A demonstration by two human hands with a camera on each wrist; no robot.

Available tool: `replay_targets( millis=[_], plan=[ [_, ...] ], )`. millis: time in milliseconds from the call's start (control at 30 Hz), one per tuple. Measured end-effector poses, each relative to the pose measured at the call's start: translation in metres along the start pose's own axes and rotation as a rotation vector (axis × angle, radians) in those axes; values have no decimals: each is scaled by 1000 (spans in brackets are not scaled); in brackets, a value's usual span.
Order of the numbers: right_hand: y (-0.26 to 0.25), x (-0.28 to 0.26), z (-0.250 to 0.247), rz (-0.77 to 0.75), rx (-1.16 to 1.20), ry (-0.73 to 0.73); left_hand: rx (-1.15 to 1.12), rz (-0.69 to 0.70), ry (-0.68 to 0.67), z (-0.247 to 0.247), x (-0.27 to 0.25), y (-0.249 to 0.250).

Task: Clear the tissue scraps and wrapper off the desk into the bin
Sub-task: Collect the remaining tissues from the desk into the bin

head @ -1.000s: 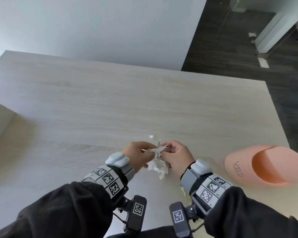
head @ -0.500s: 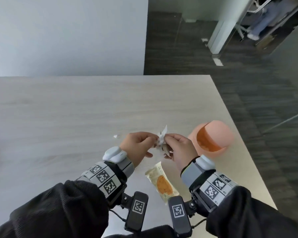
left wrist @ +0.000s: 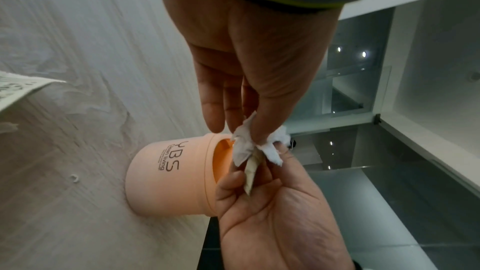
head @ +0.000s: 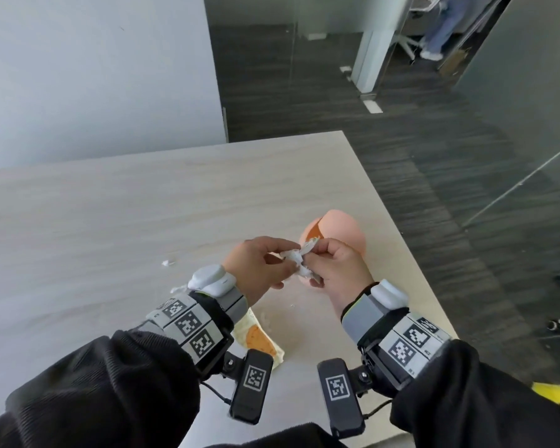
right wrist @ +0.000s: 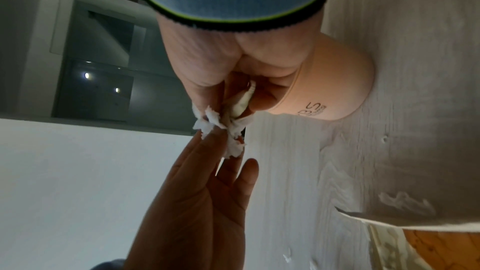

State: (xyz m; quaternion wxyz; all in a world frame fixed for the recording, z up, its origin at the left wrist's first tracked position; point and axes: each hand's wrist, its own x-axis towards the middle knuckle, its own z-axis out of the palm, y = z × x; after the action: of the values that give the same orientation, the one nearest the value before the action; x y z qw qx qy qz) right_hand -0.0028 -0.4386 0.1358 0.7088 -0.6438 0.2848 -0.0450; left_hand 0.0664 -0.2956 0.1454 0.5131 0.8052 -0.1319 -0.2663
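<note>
A bundle of white tissue scraps (head: 296, 260) is held between both hands just above the desk (head: 110, 221), in front of the peach bin (head: 346, 231). My left hand (head: 262, 266) pinches the scraps (left wrist: 244, 145) between thumb and fingertips, its other fingers straight. My right hand (head: 337, 273) curls round the bundle (right wrist: 210, 122), which includes a beige strip. The bin (left wrist: 166, 182) stands near the desk's right edge, its opening facing the hands. A snack wrapper (head: 259, 342) lies flat by my left wrist. One loose scrap (head: 167, 263) lies further left on the desk.
The desk's right edge (head: 401, 253) runs just past the bin, with dark floor beyond. A pale wall (head: 94, 76) backs the desk. Tiny tissue crumbs (head: 293, 306) lie between the wrapper and my right wrist. Far off a person's legs (head: 440, 30) show by a chair.
The view has swung right and both hands have carried the tissue bundle right, up to the bin. The wrapper has come into sight beside my left wrist.
</note>
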Motion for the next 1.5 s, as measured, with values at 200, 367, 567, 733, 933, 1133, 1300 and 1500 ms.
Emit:
replay_targets(
  millis=[200, 367, 567, 733, 933, 1133, 1300, 1500],
  plan=[
    [-3, 2, -23, 22, 3, -39, 40, -36, 68, 23, 4, 8],
    [-5, 0, -41, -71, -18, 0, -97, -111, 134, 38, 13, 8],
    [0, 5, -76, -304, -204, 232, -81, -133, 168, 49, 31, 5],
    [7, 19, -84, -333, -321, 283, 131, -63, 160, 65, 41, 2],
    [14, 19, -89, -351, -366, 225, 536, 51, 62, 81, 58, 4],
    [18, 15, -93, -377, -381, 231, 794, 50, -56, 80, 64, 9],
    [19, 13, -96, -406, -383, 246, 671, 117, 21, 69, 59, 2],
    [21, 9, -92, -408, -334, 224, 579, 205, 18, 61, 49, -13]
  ],
)
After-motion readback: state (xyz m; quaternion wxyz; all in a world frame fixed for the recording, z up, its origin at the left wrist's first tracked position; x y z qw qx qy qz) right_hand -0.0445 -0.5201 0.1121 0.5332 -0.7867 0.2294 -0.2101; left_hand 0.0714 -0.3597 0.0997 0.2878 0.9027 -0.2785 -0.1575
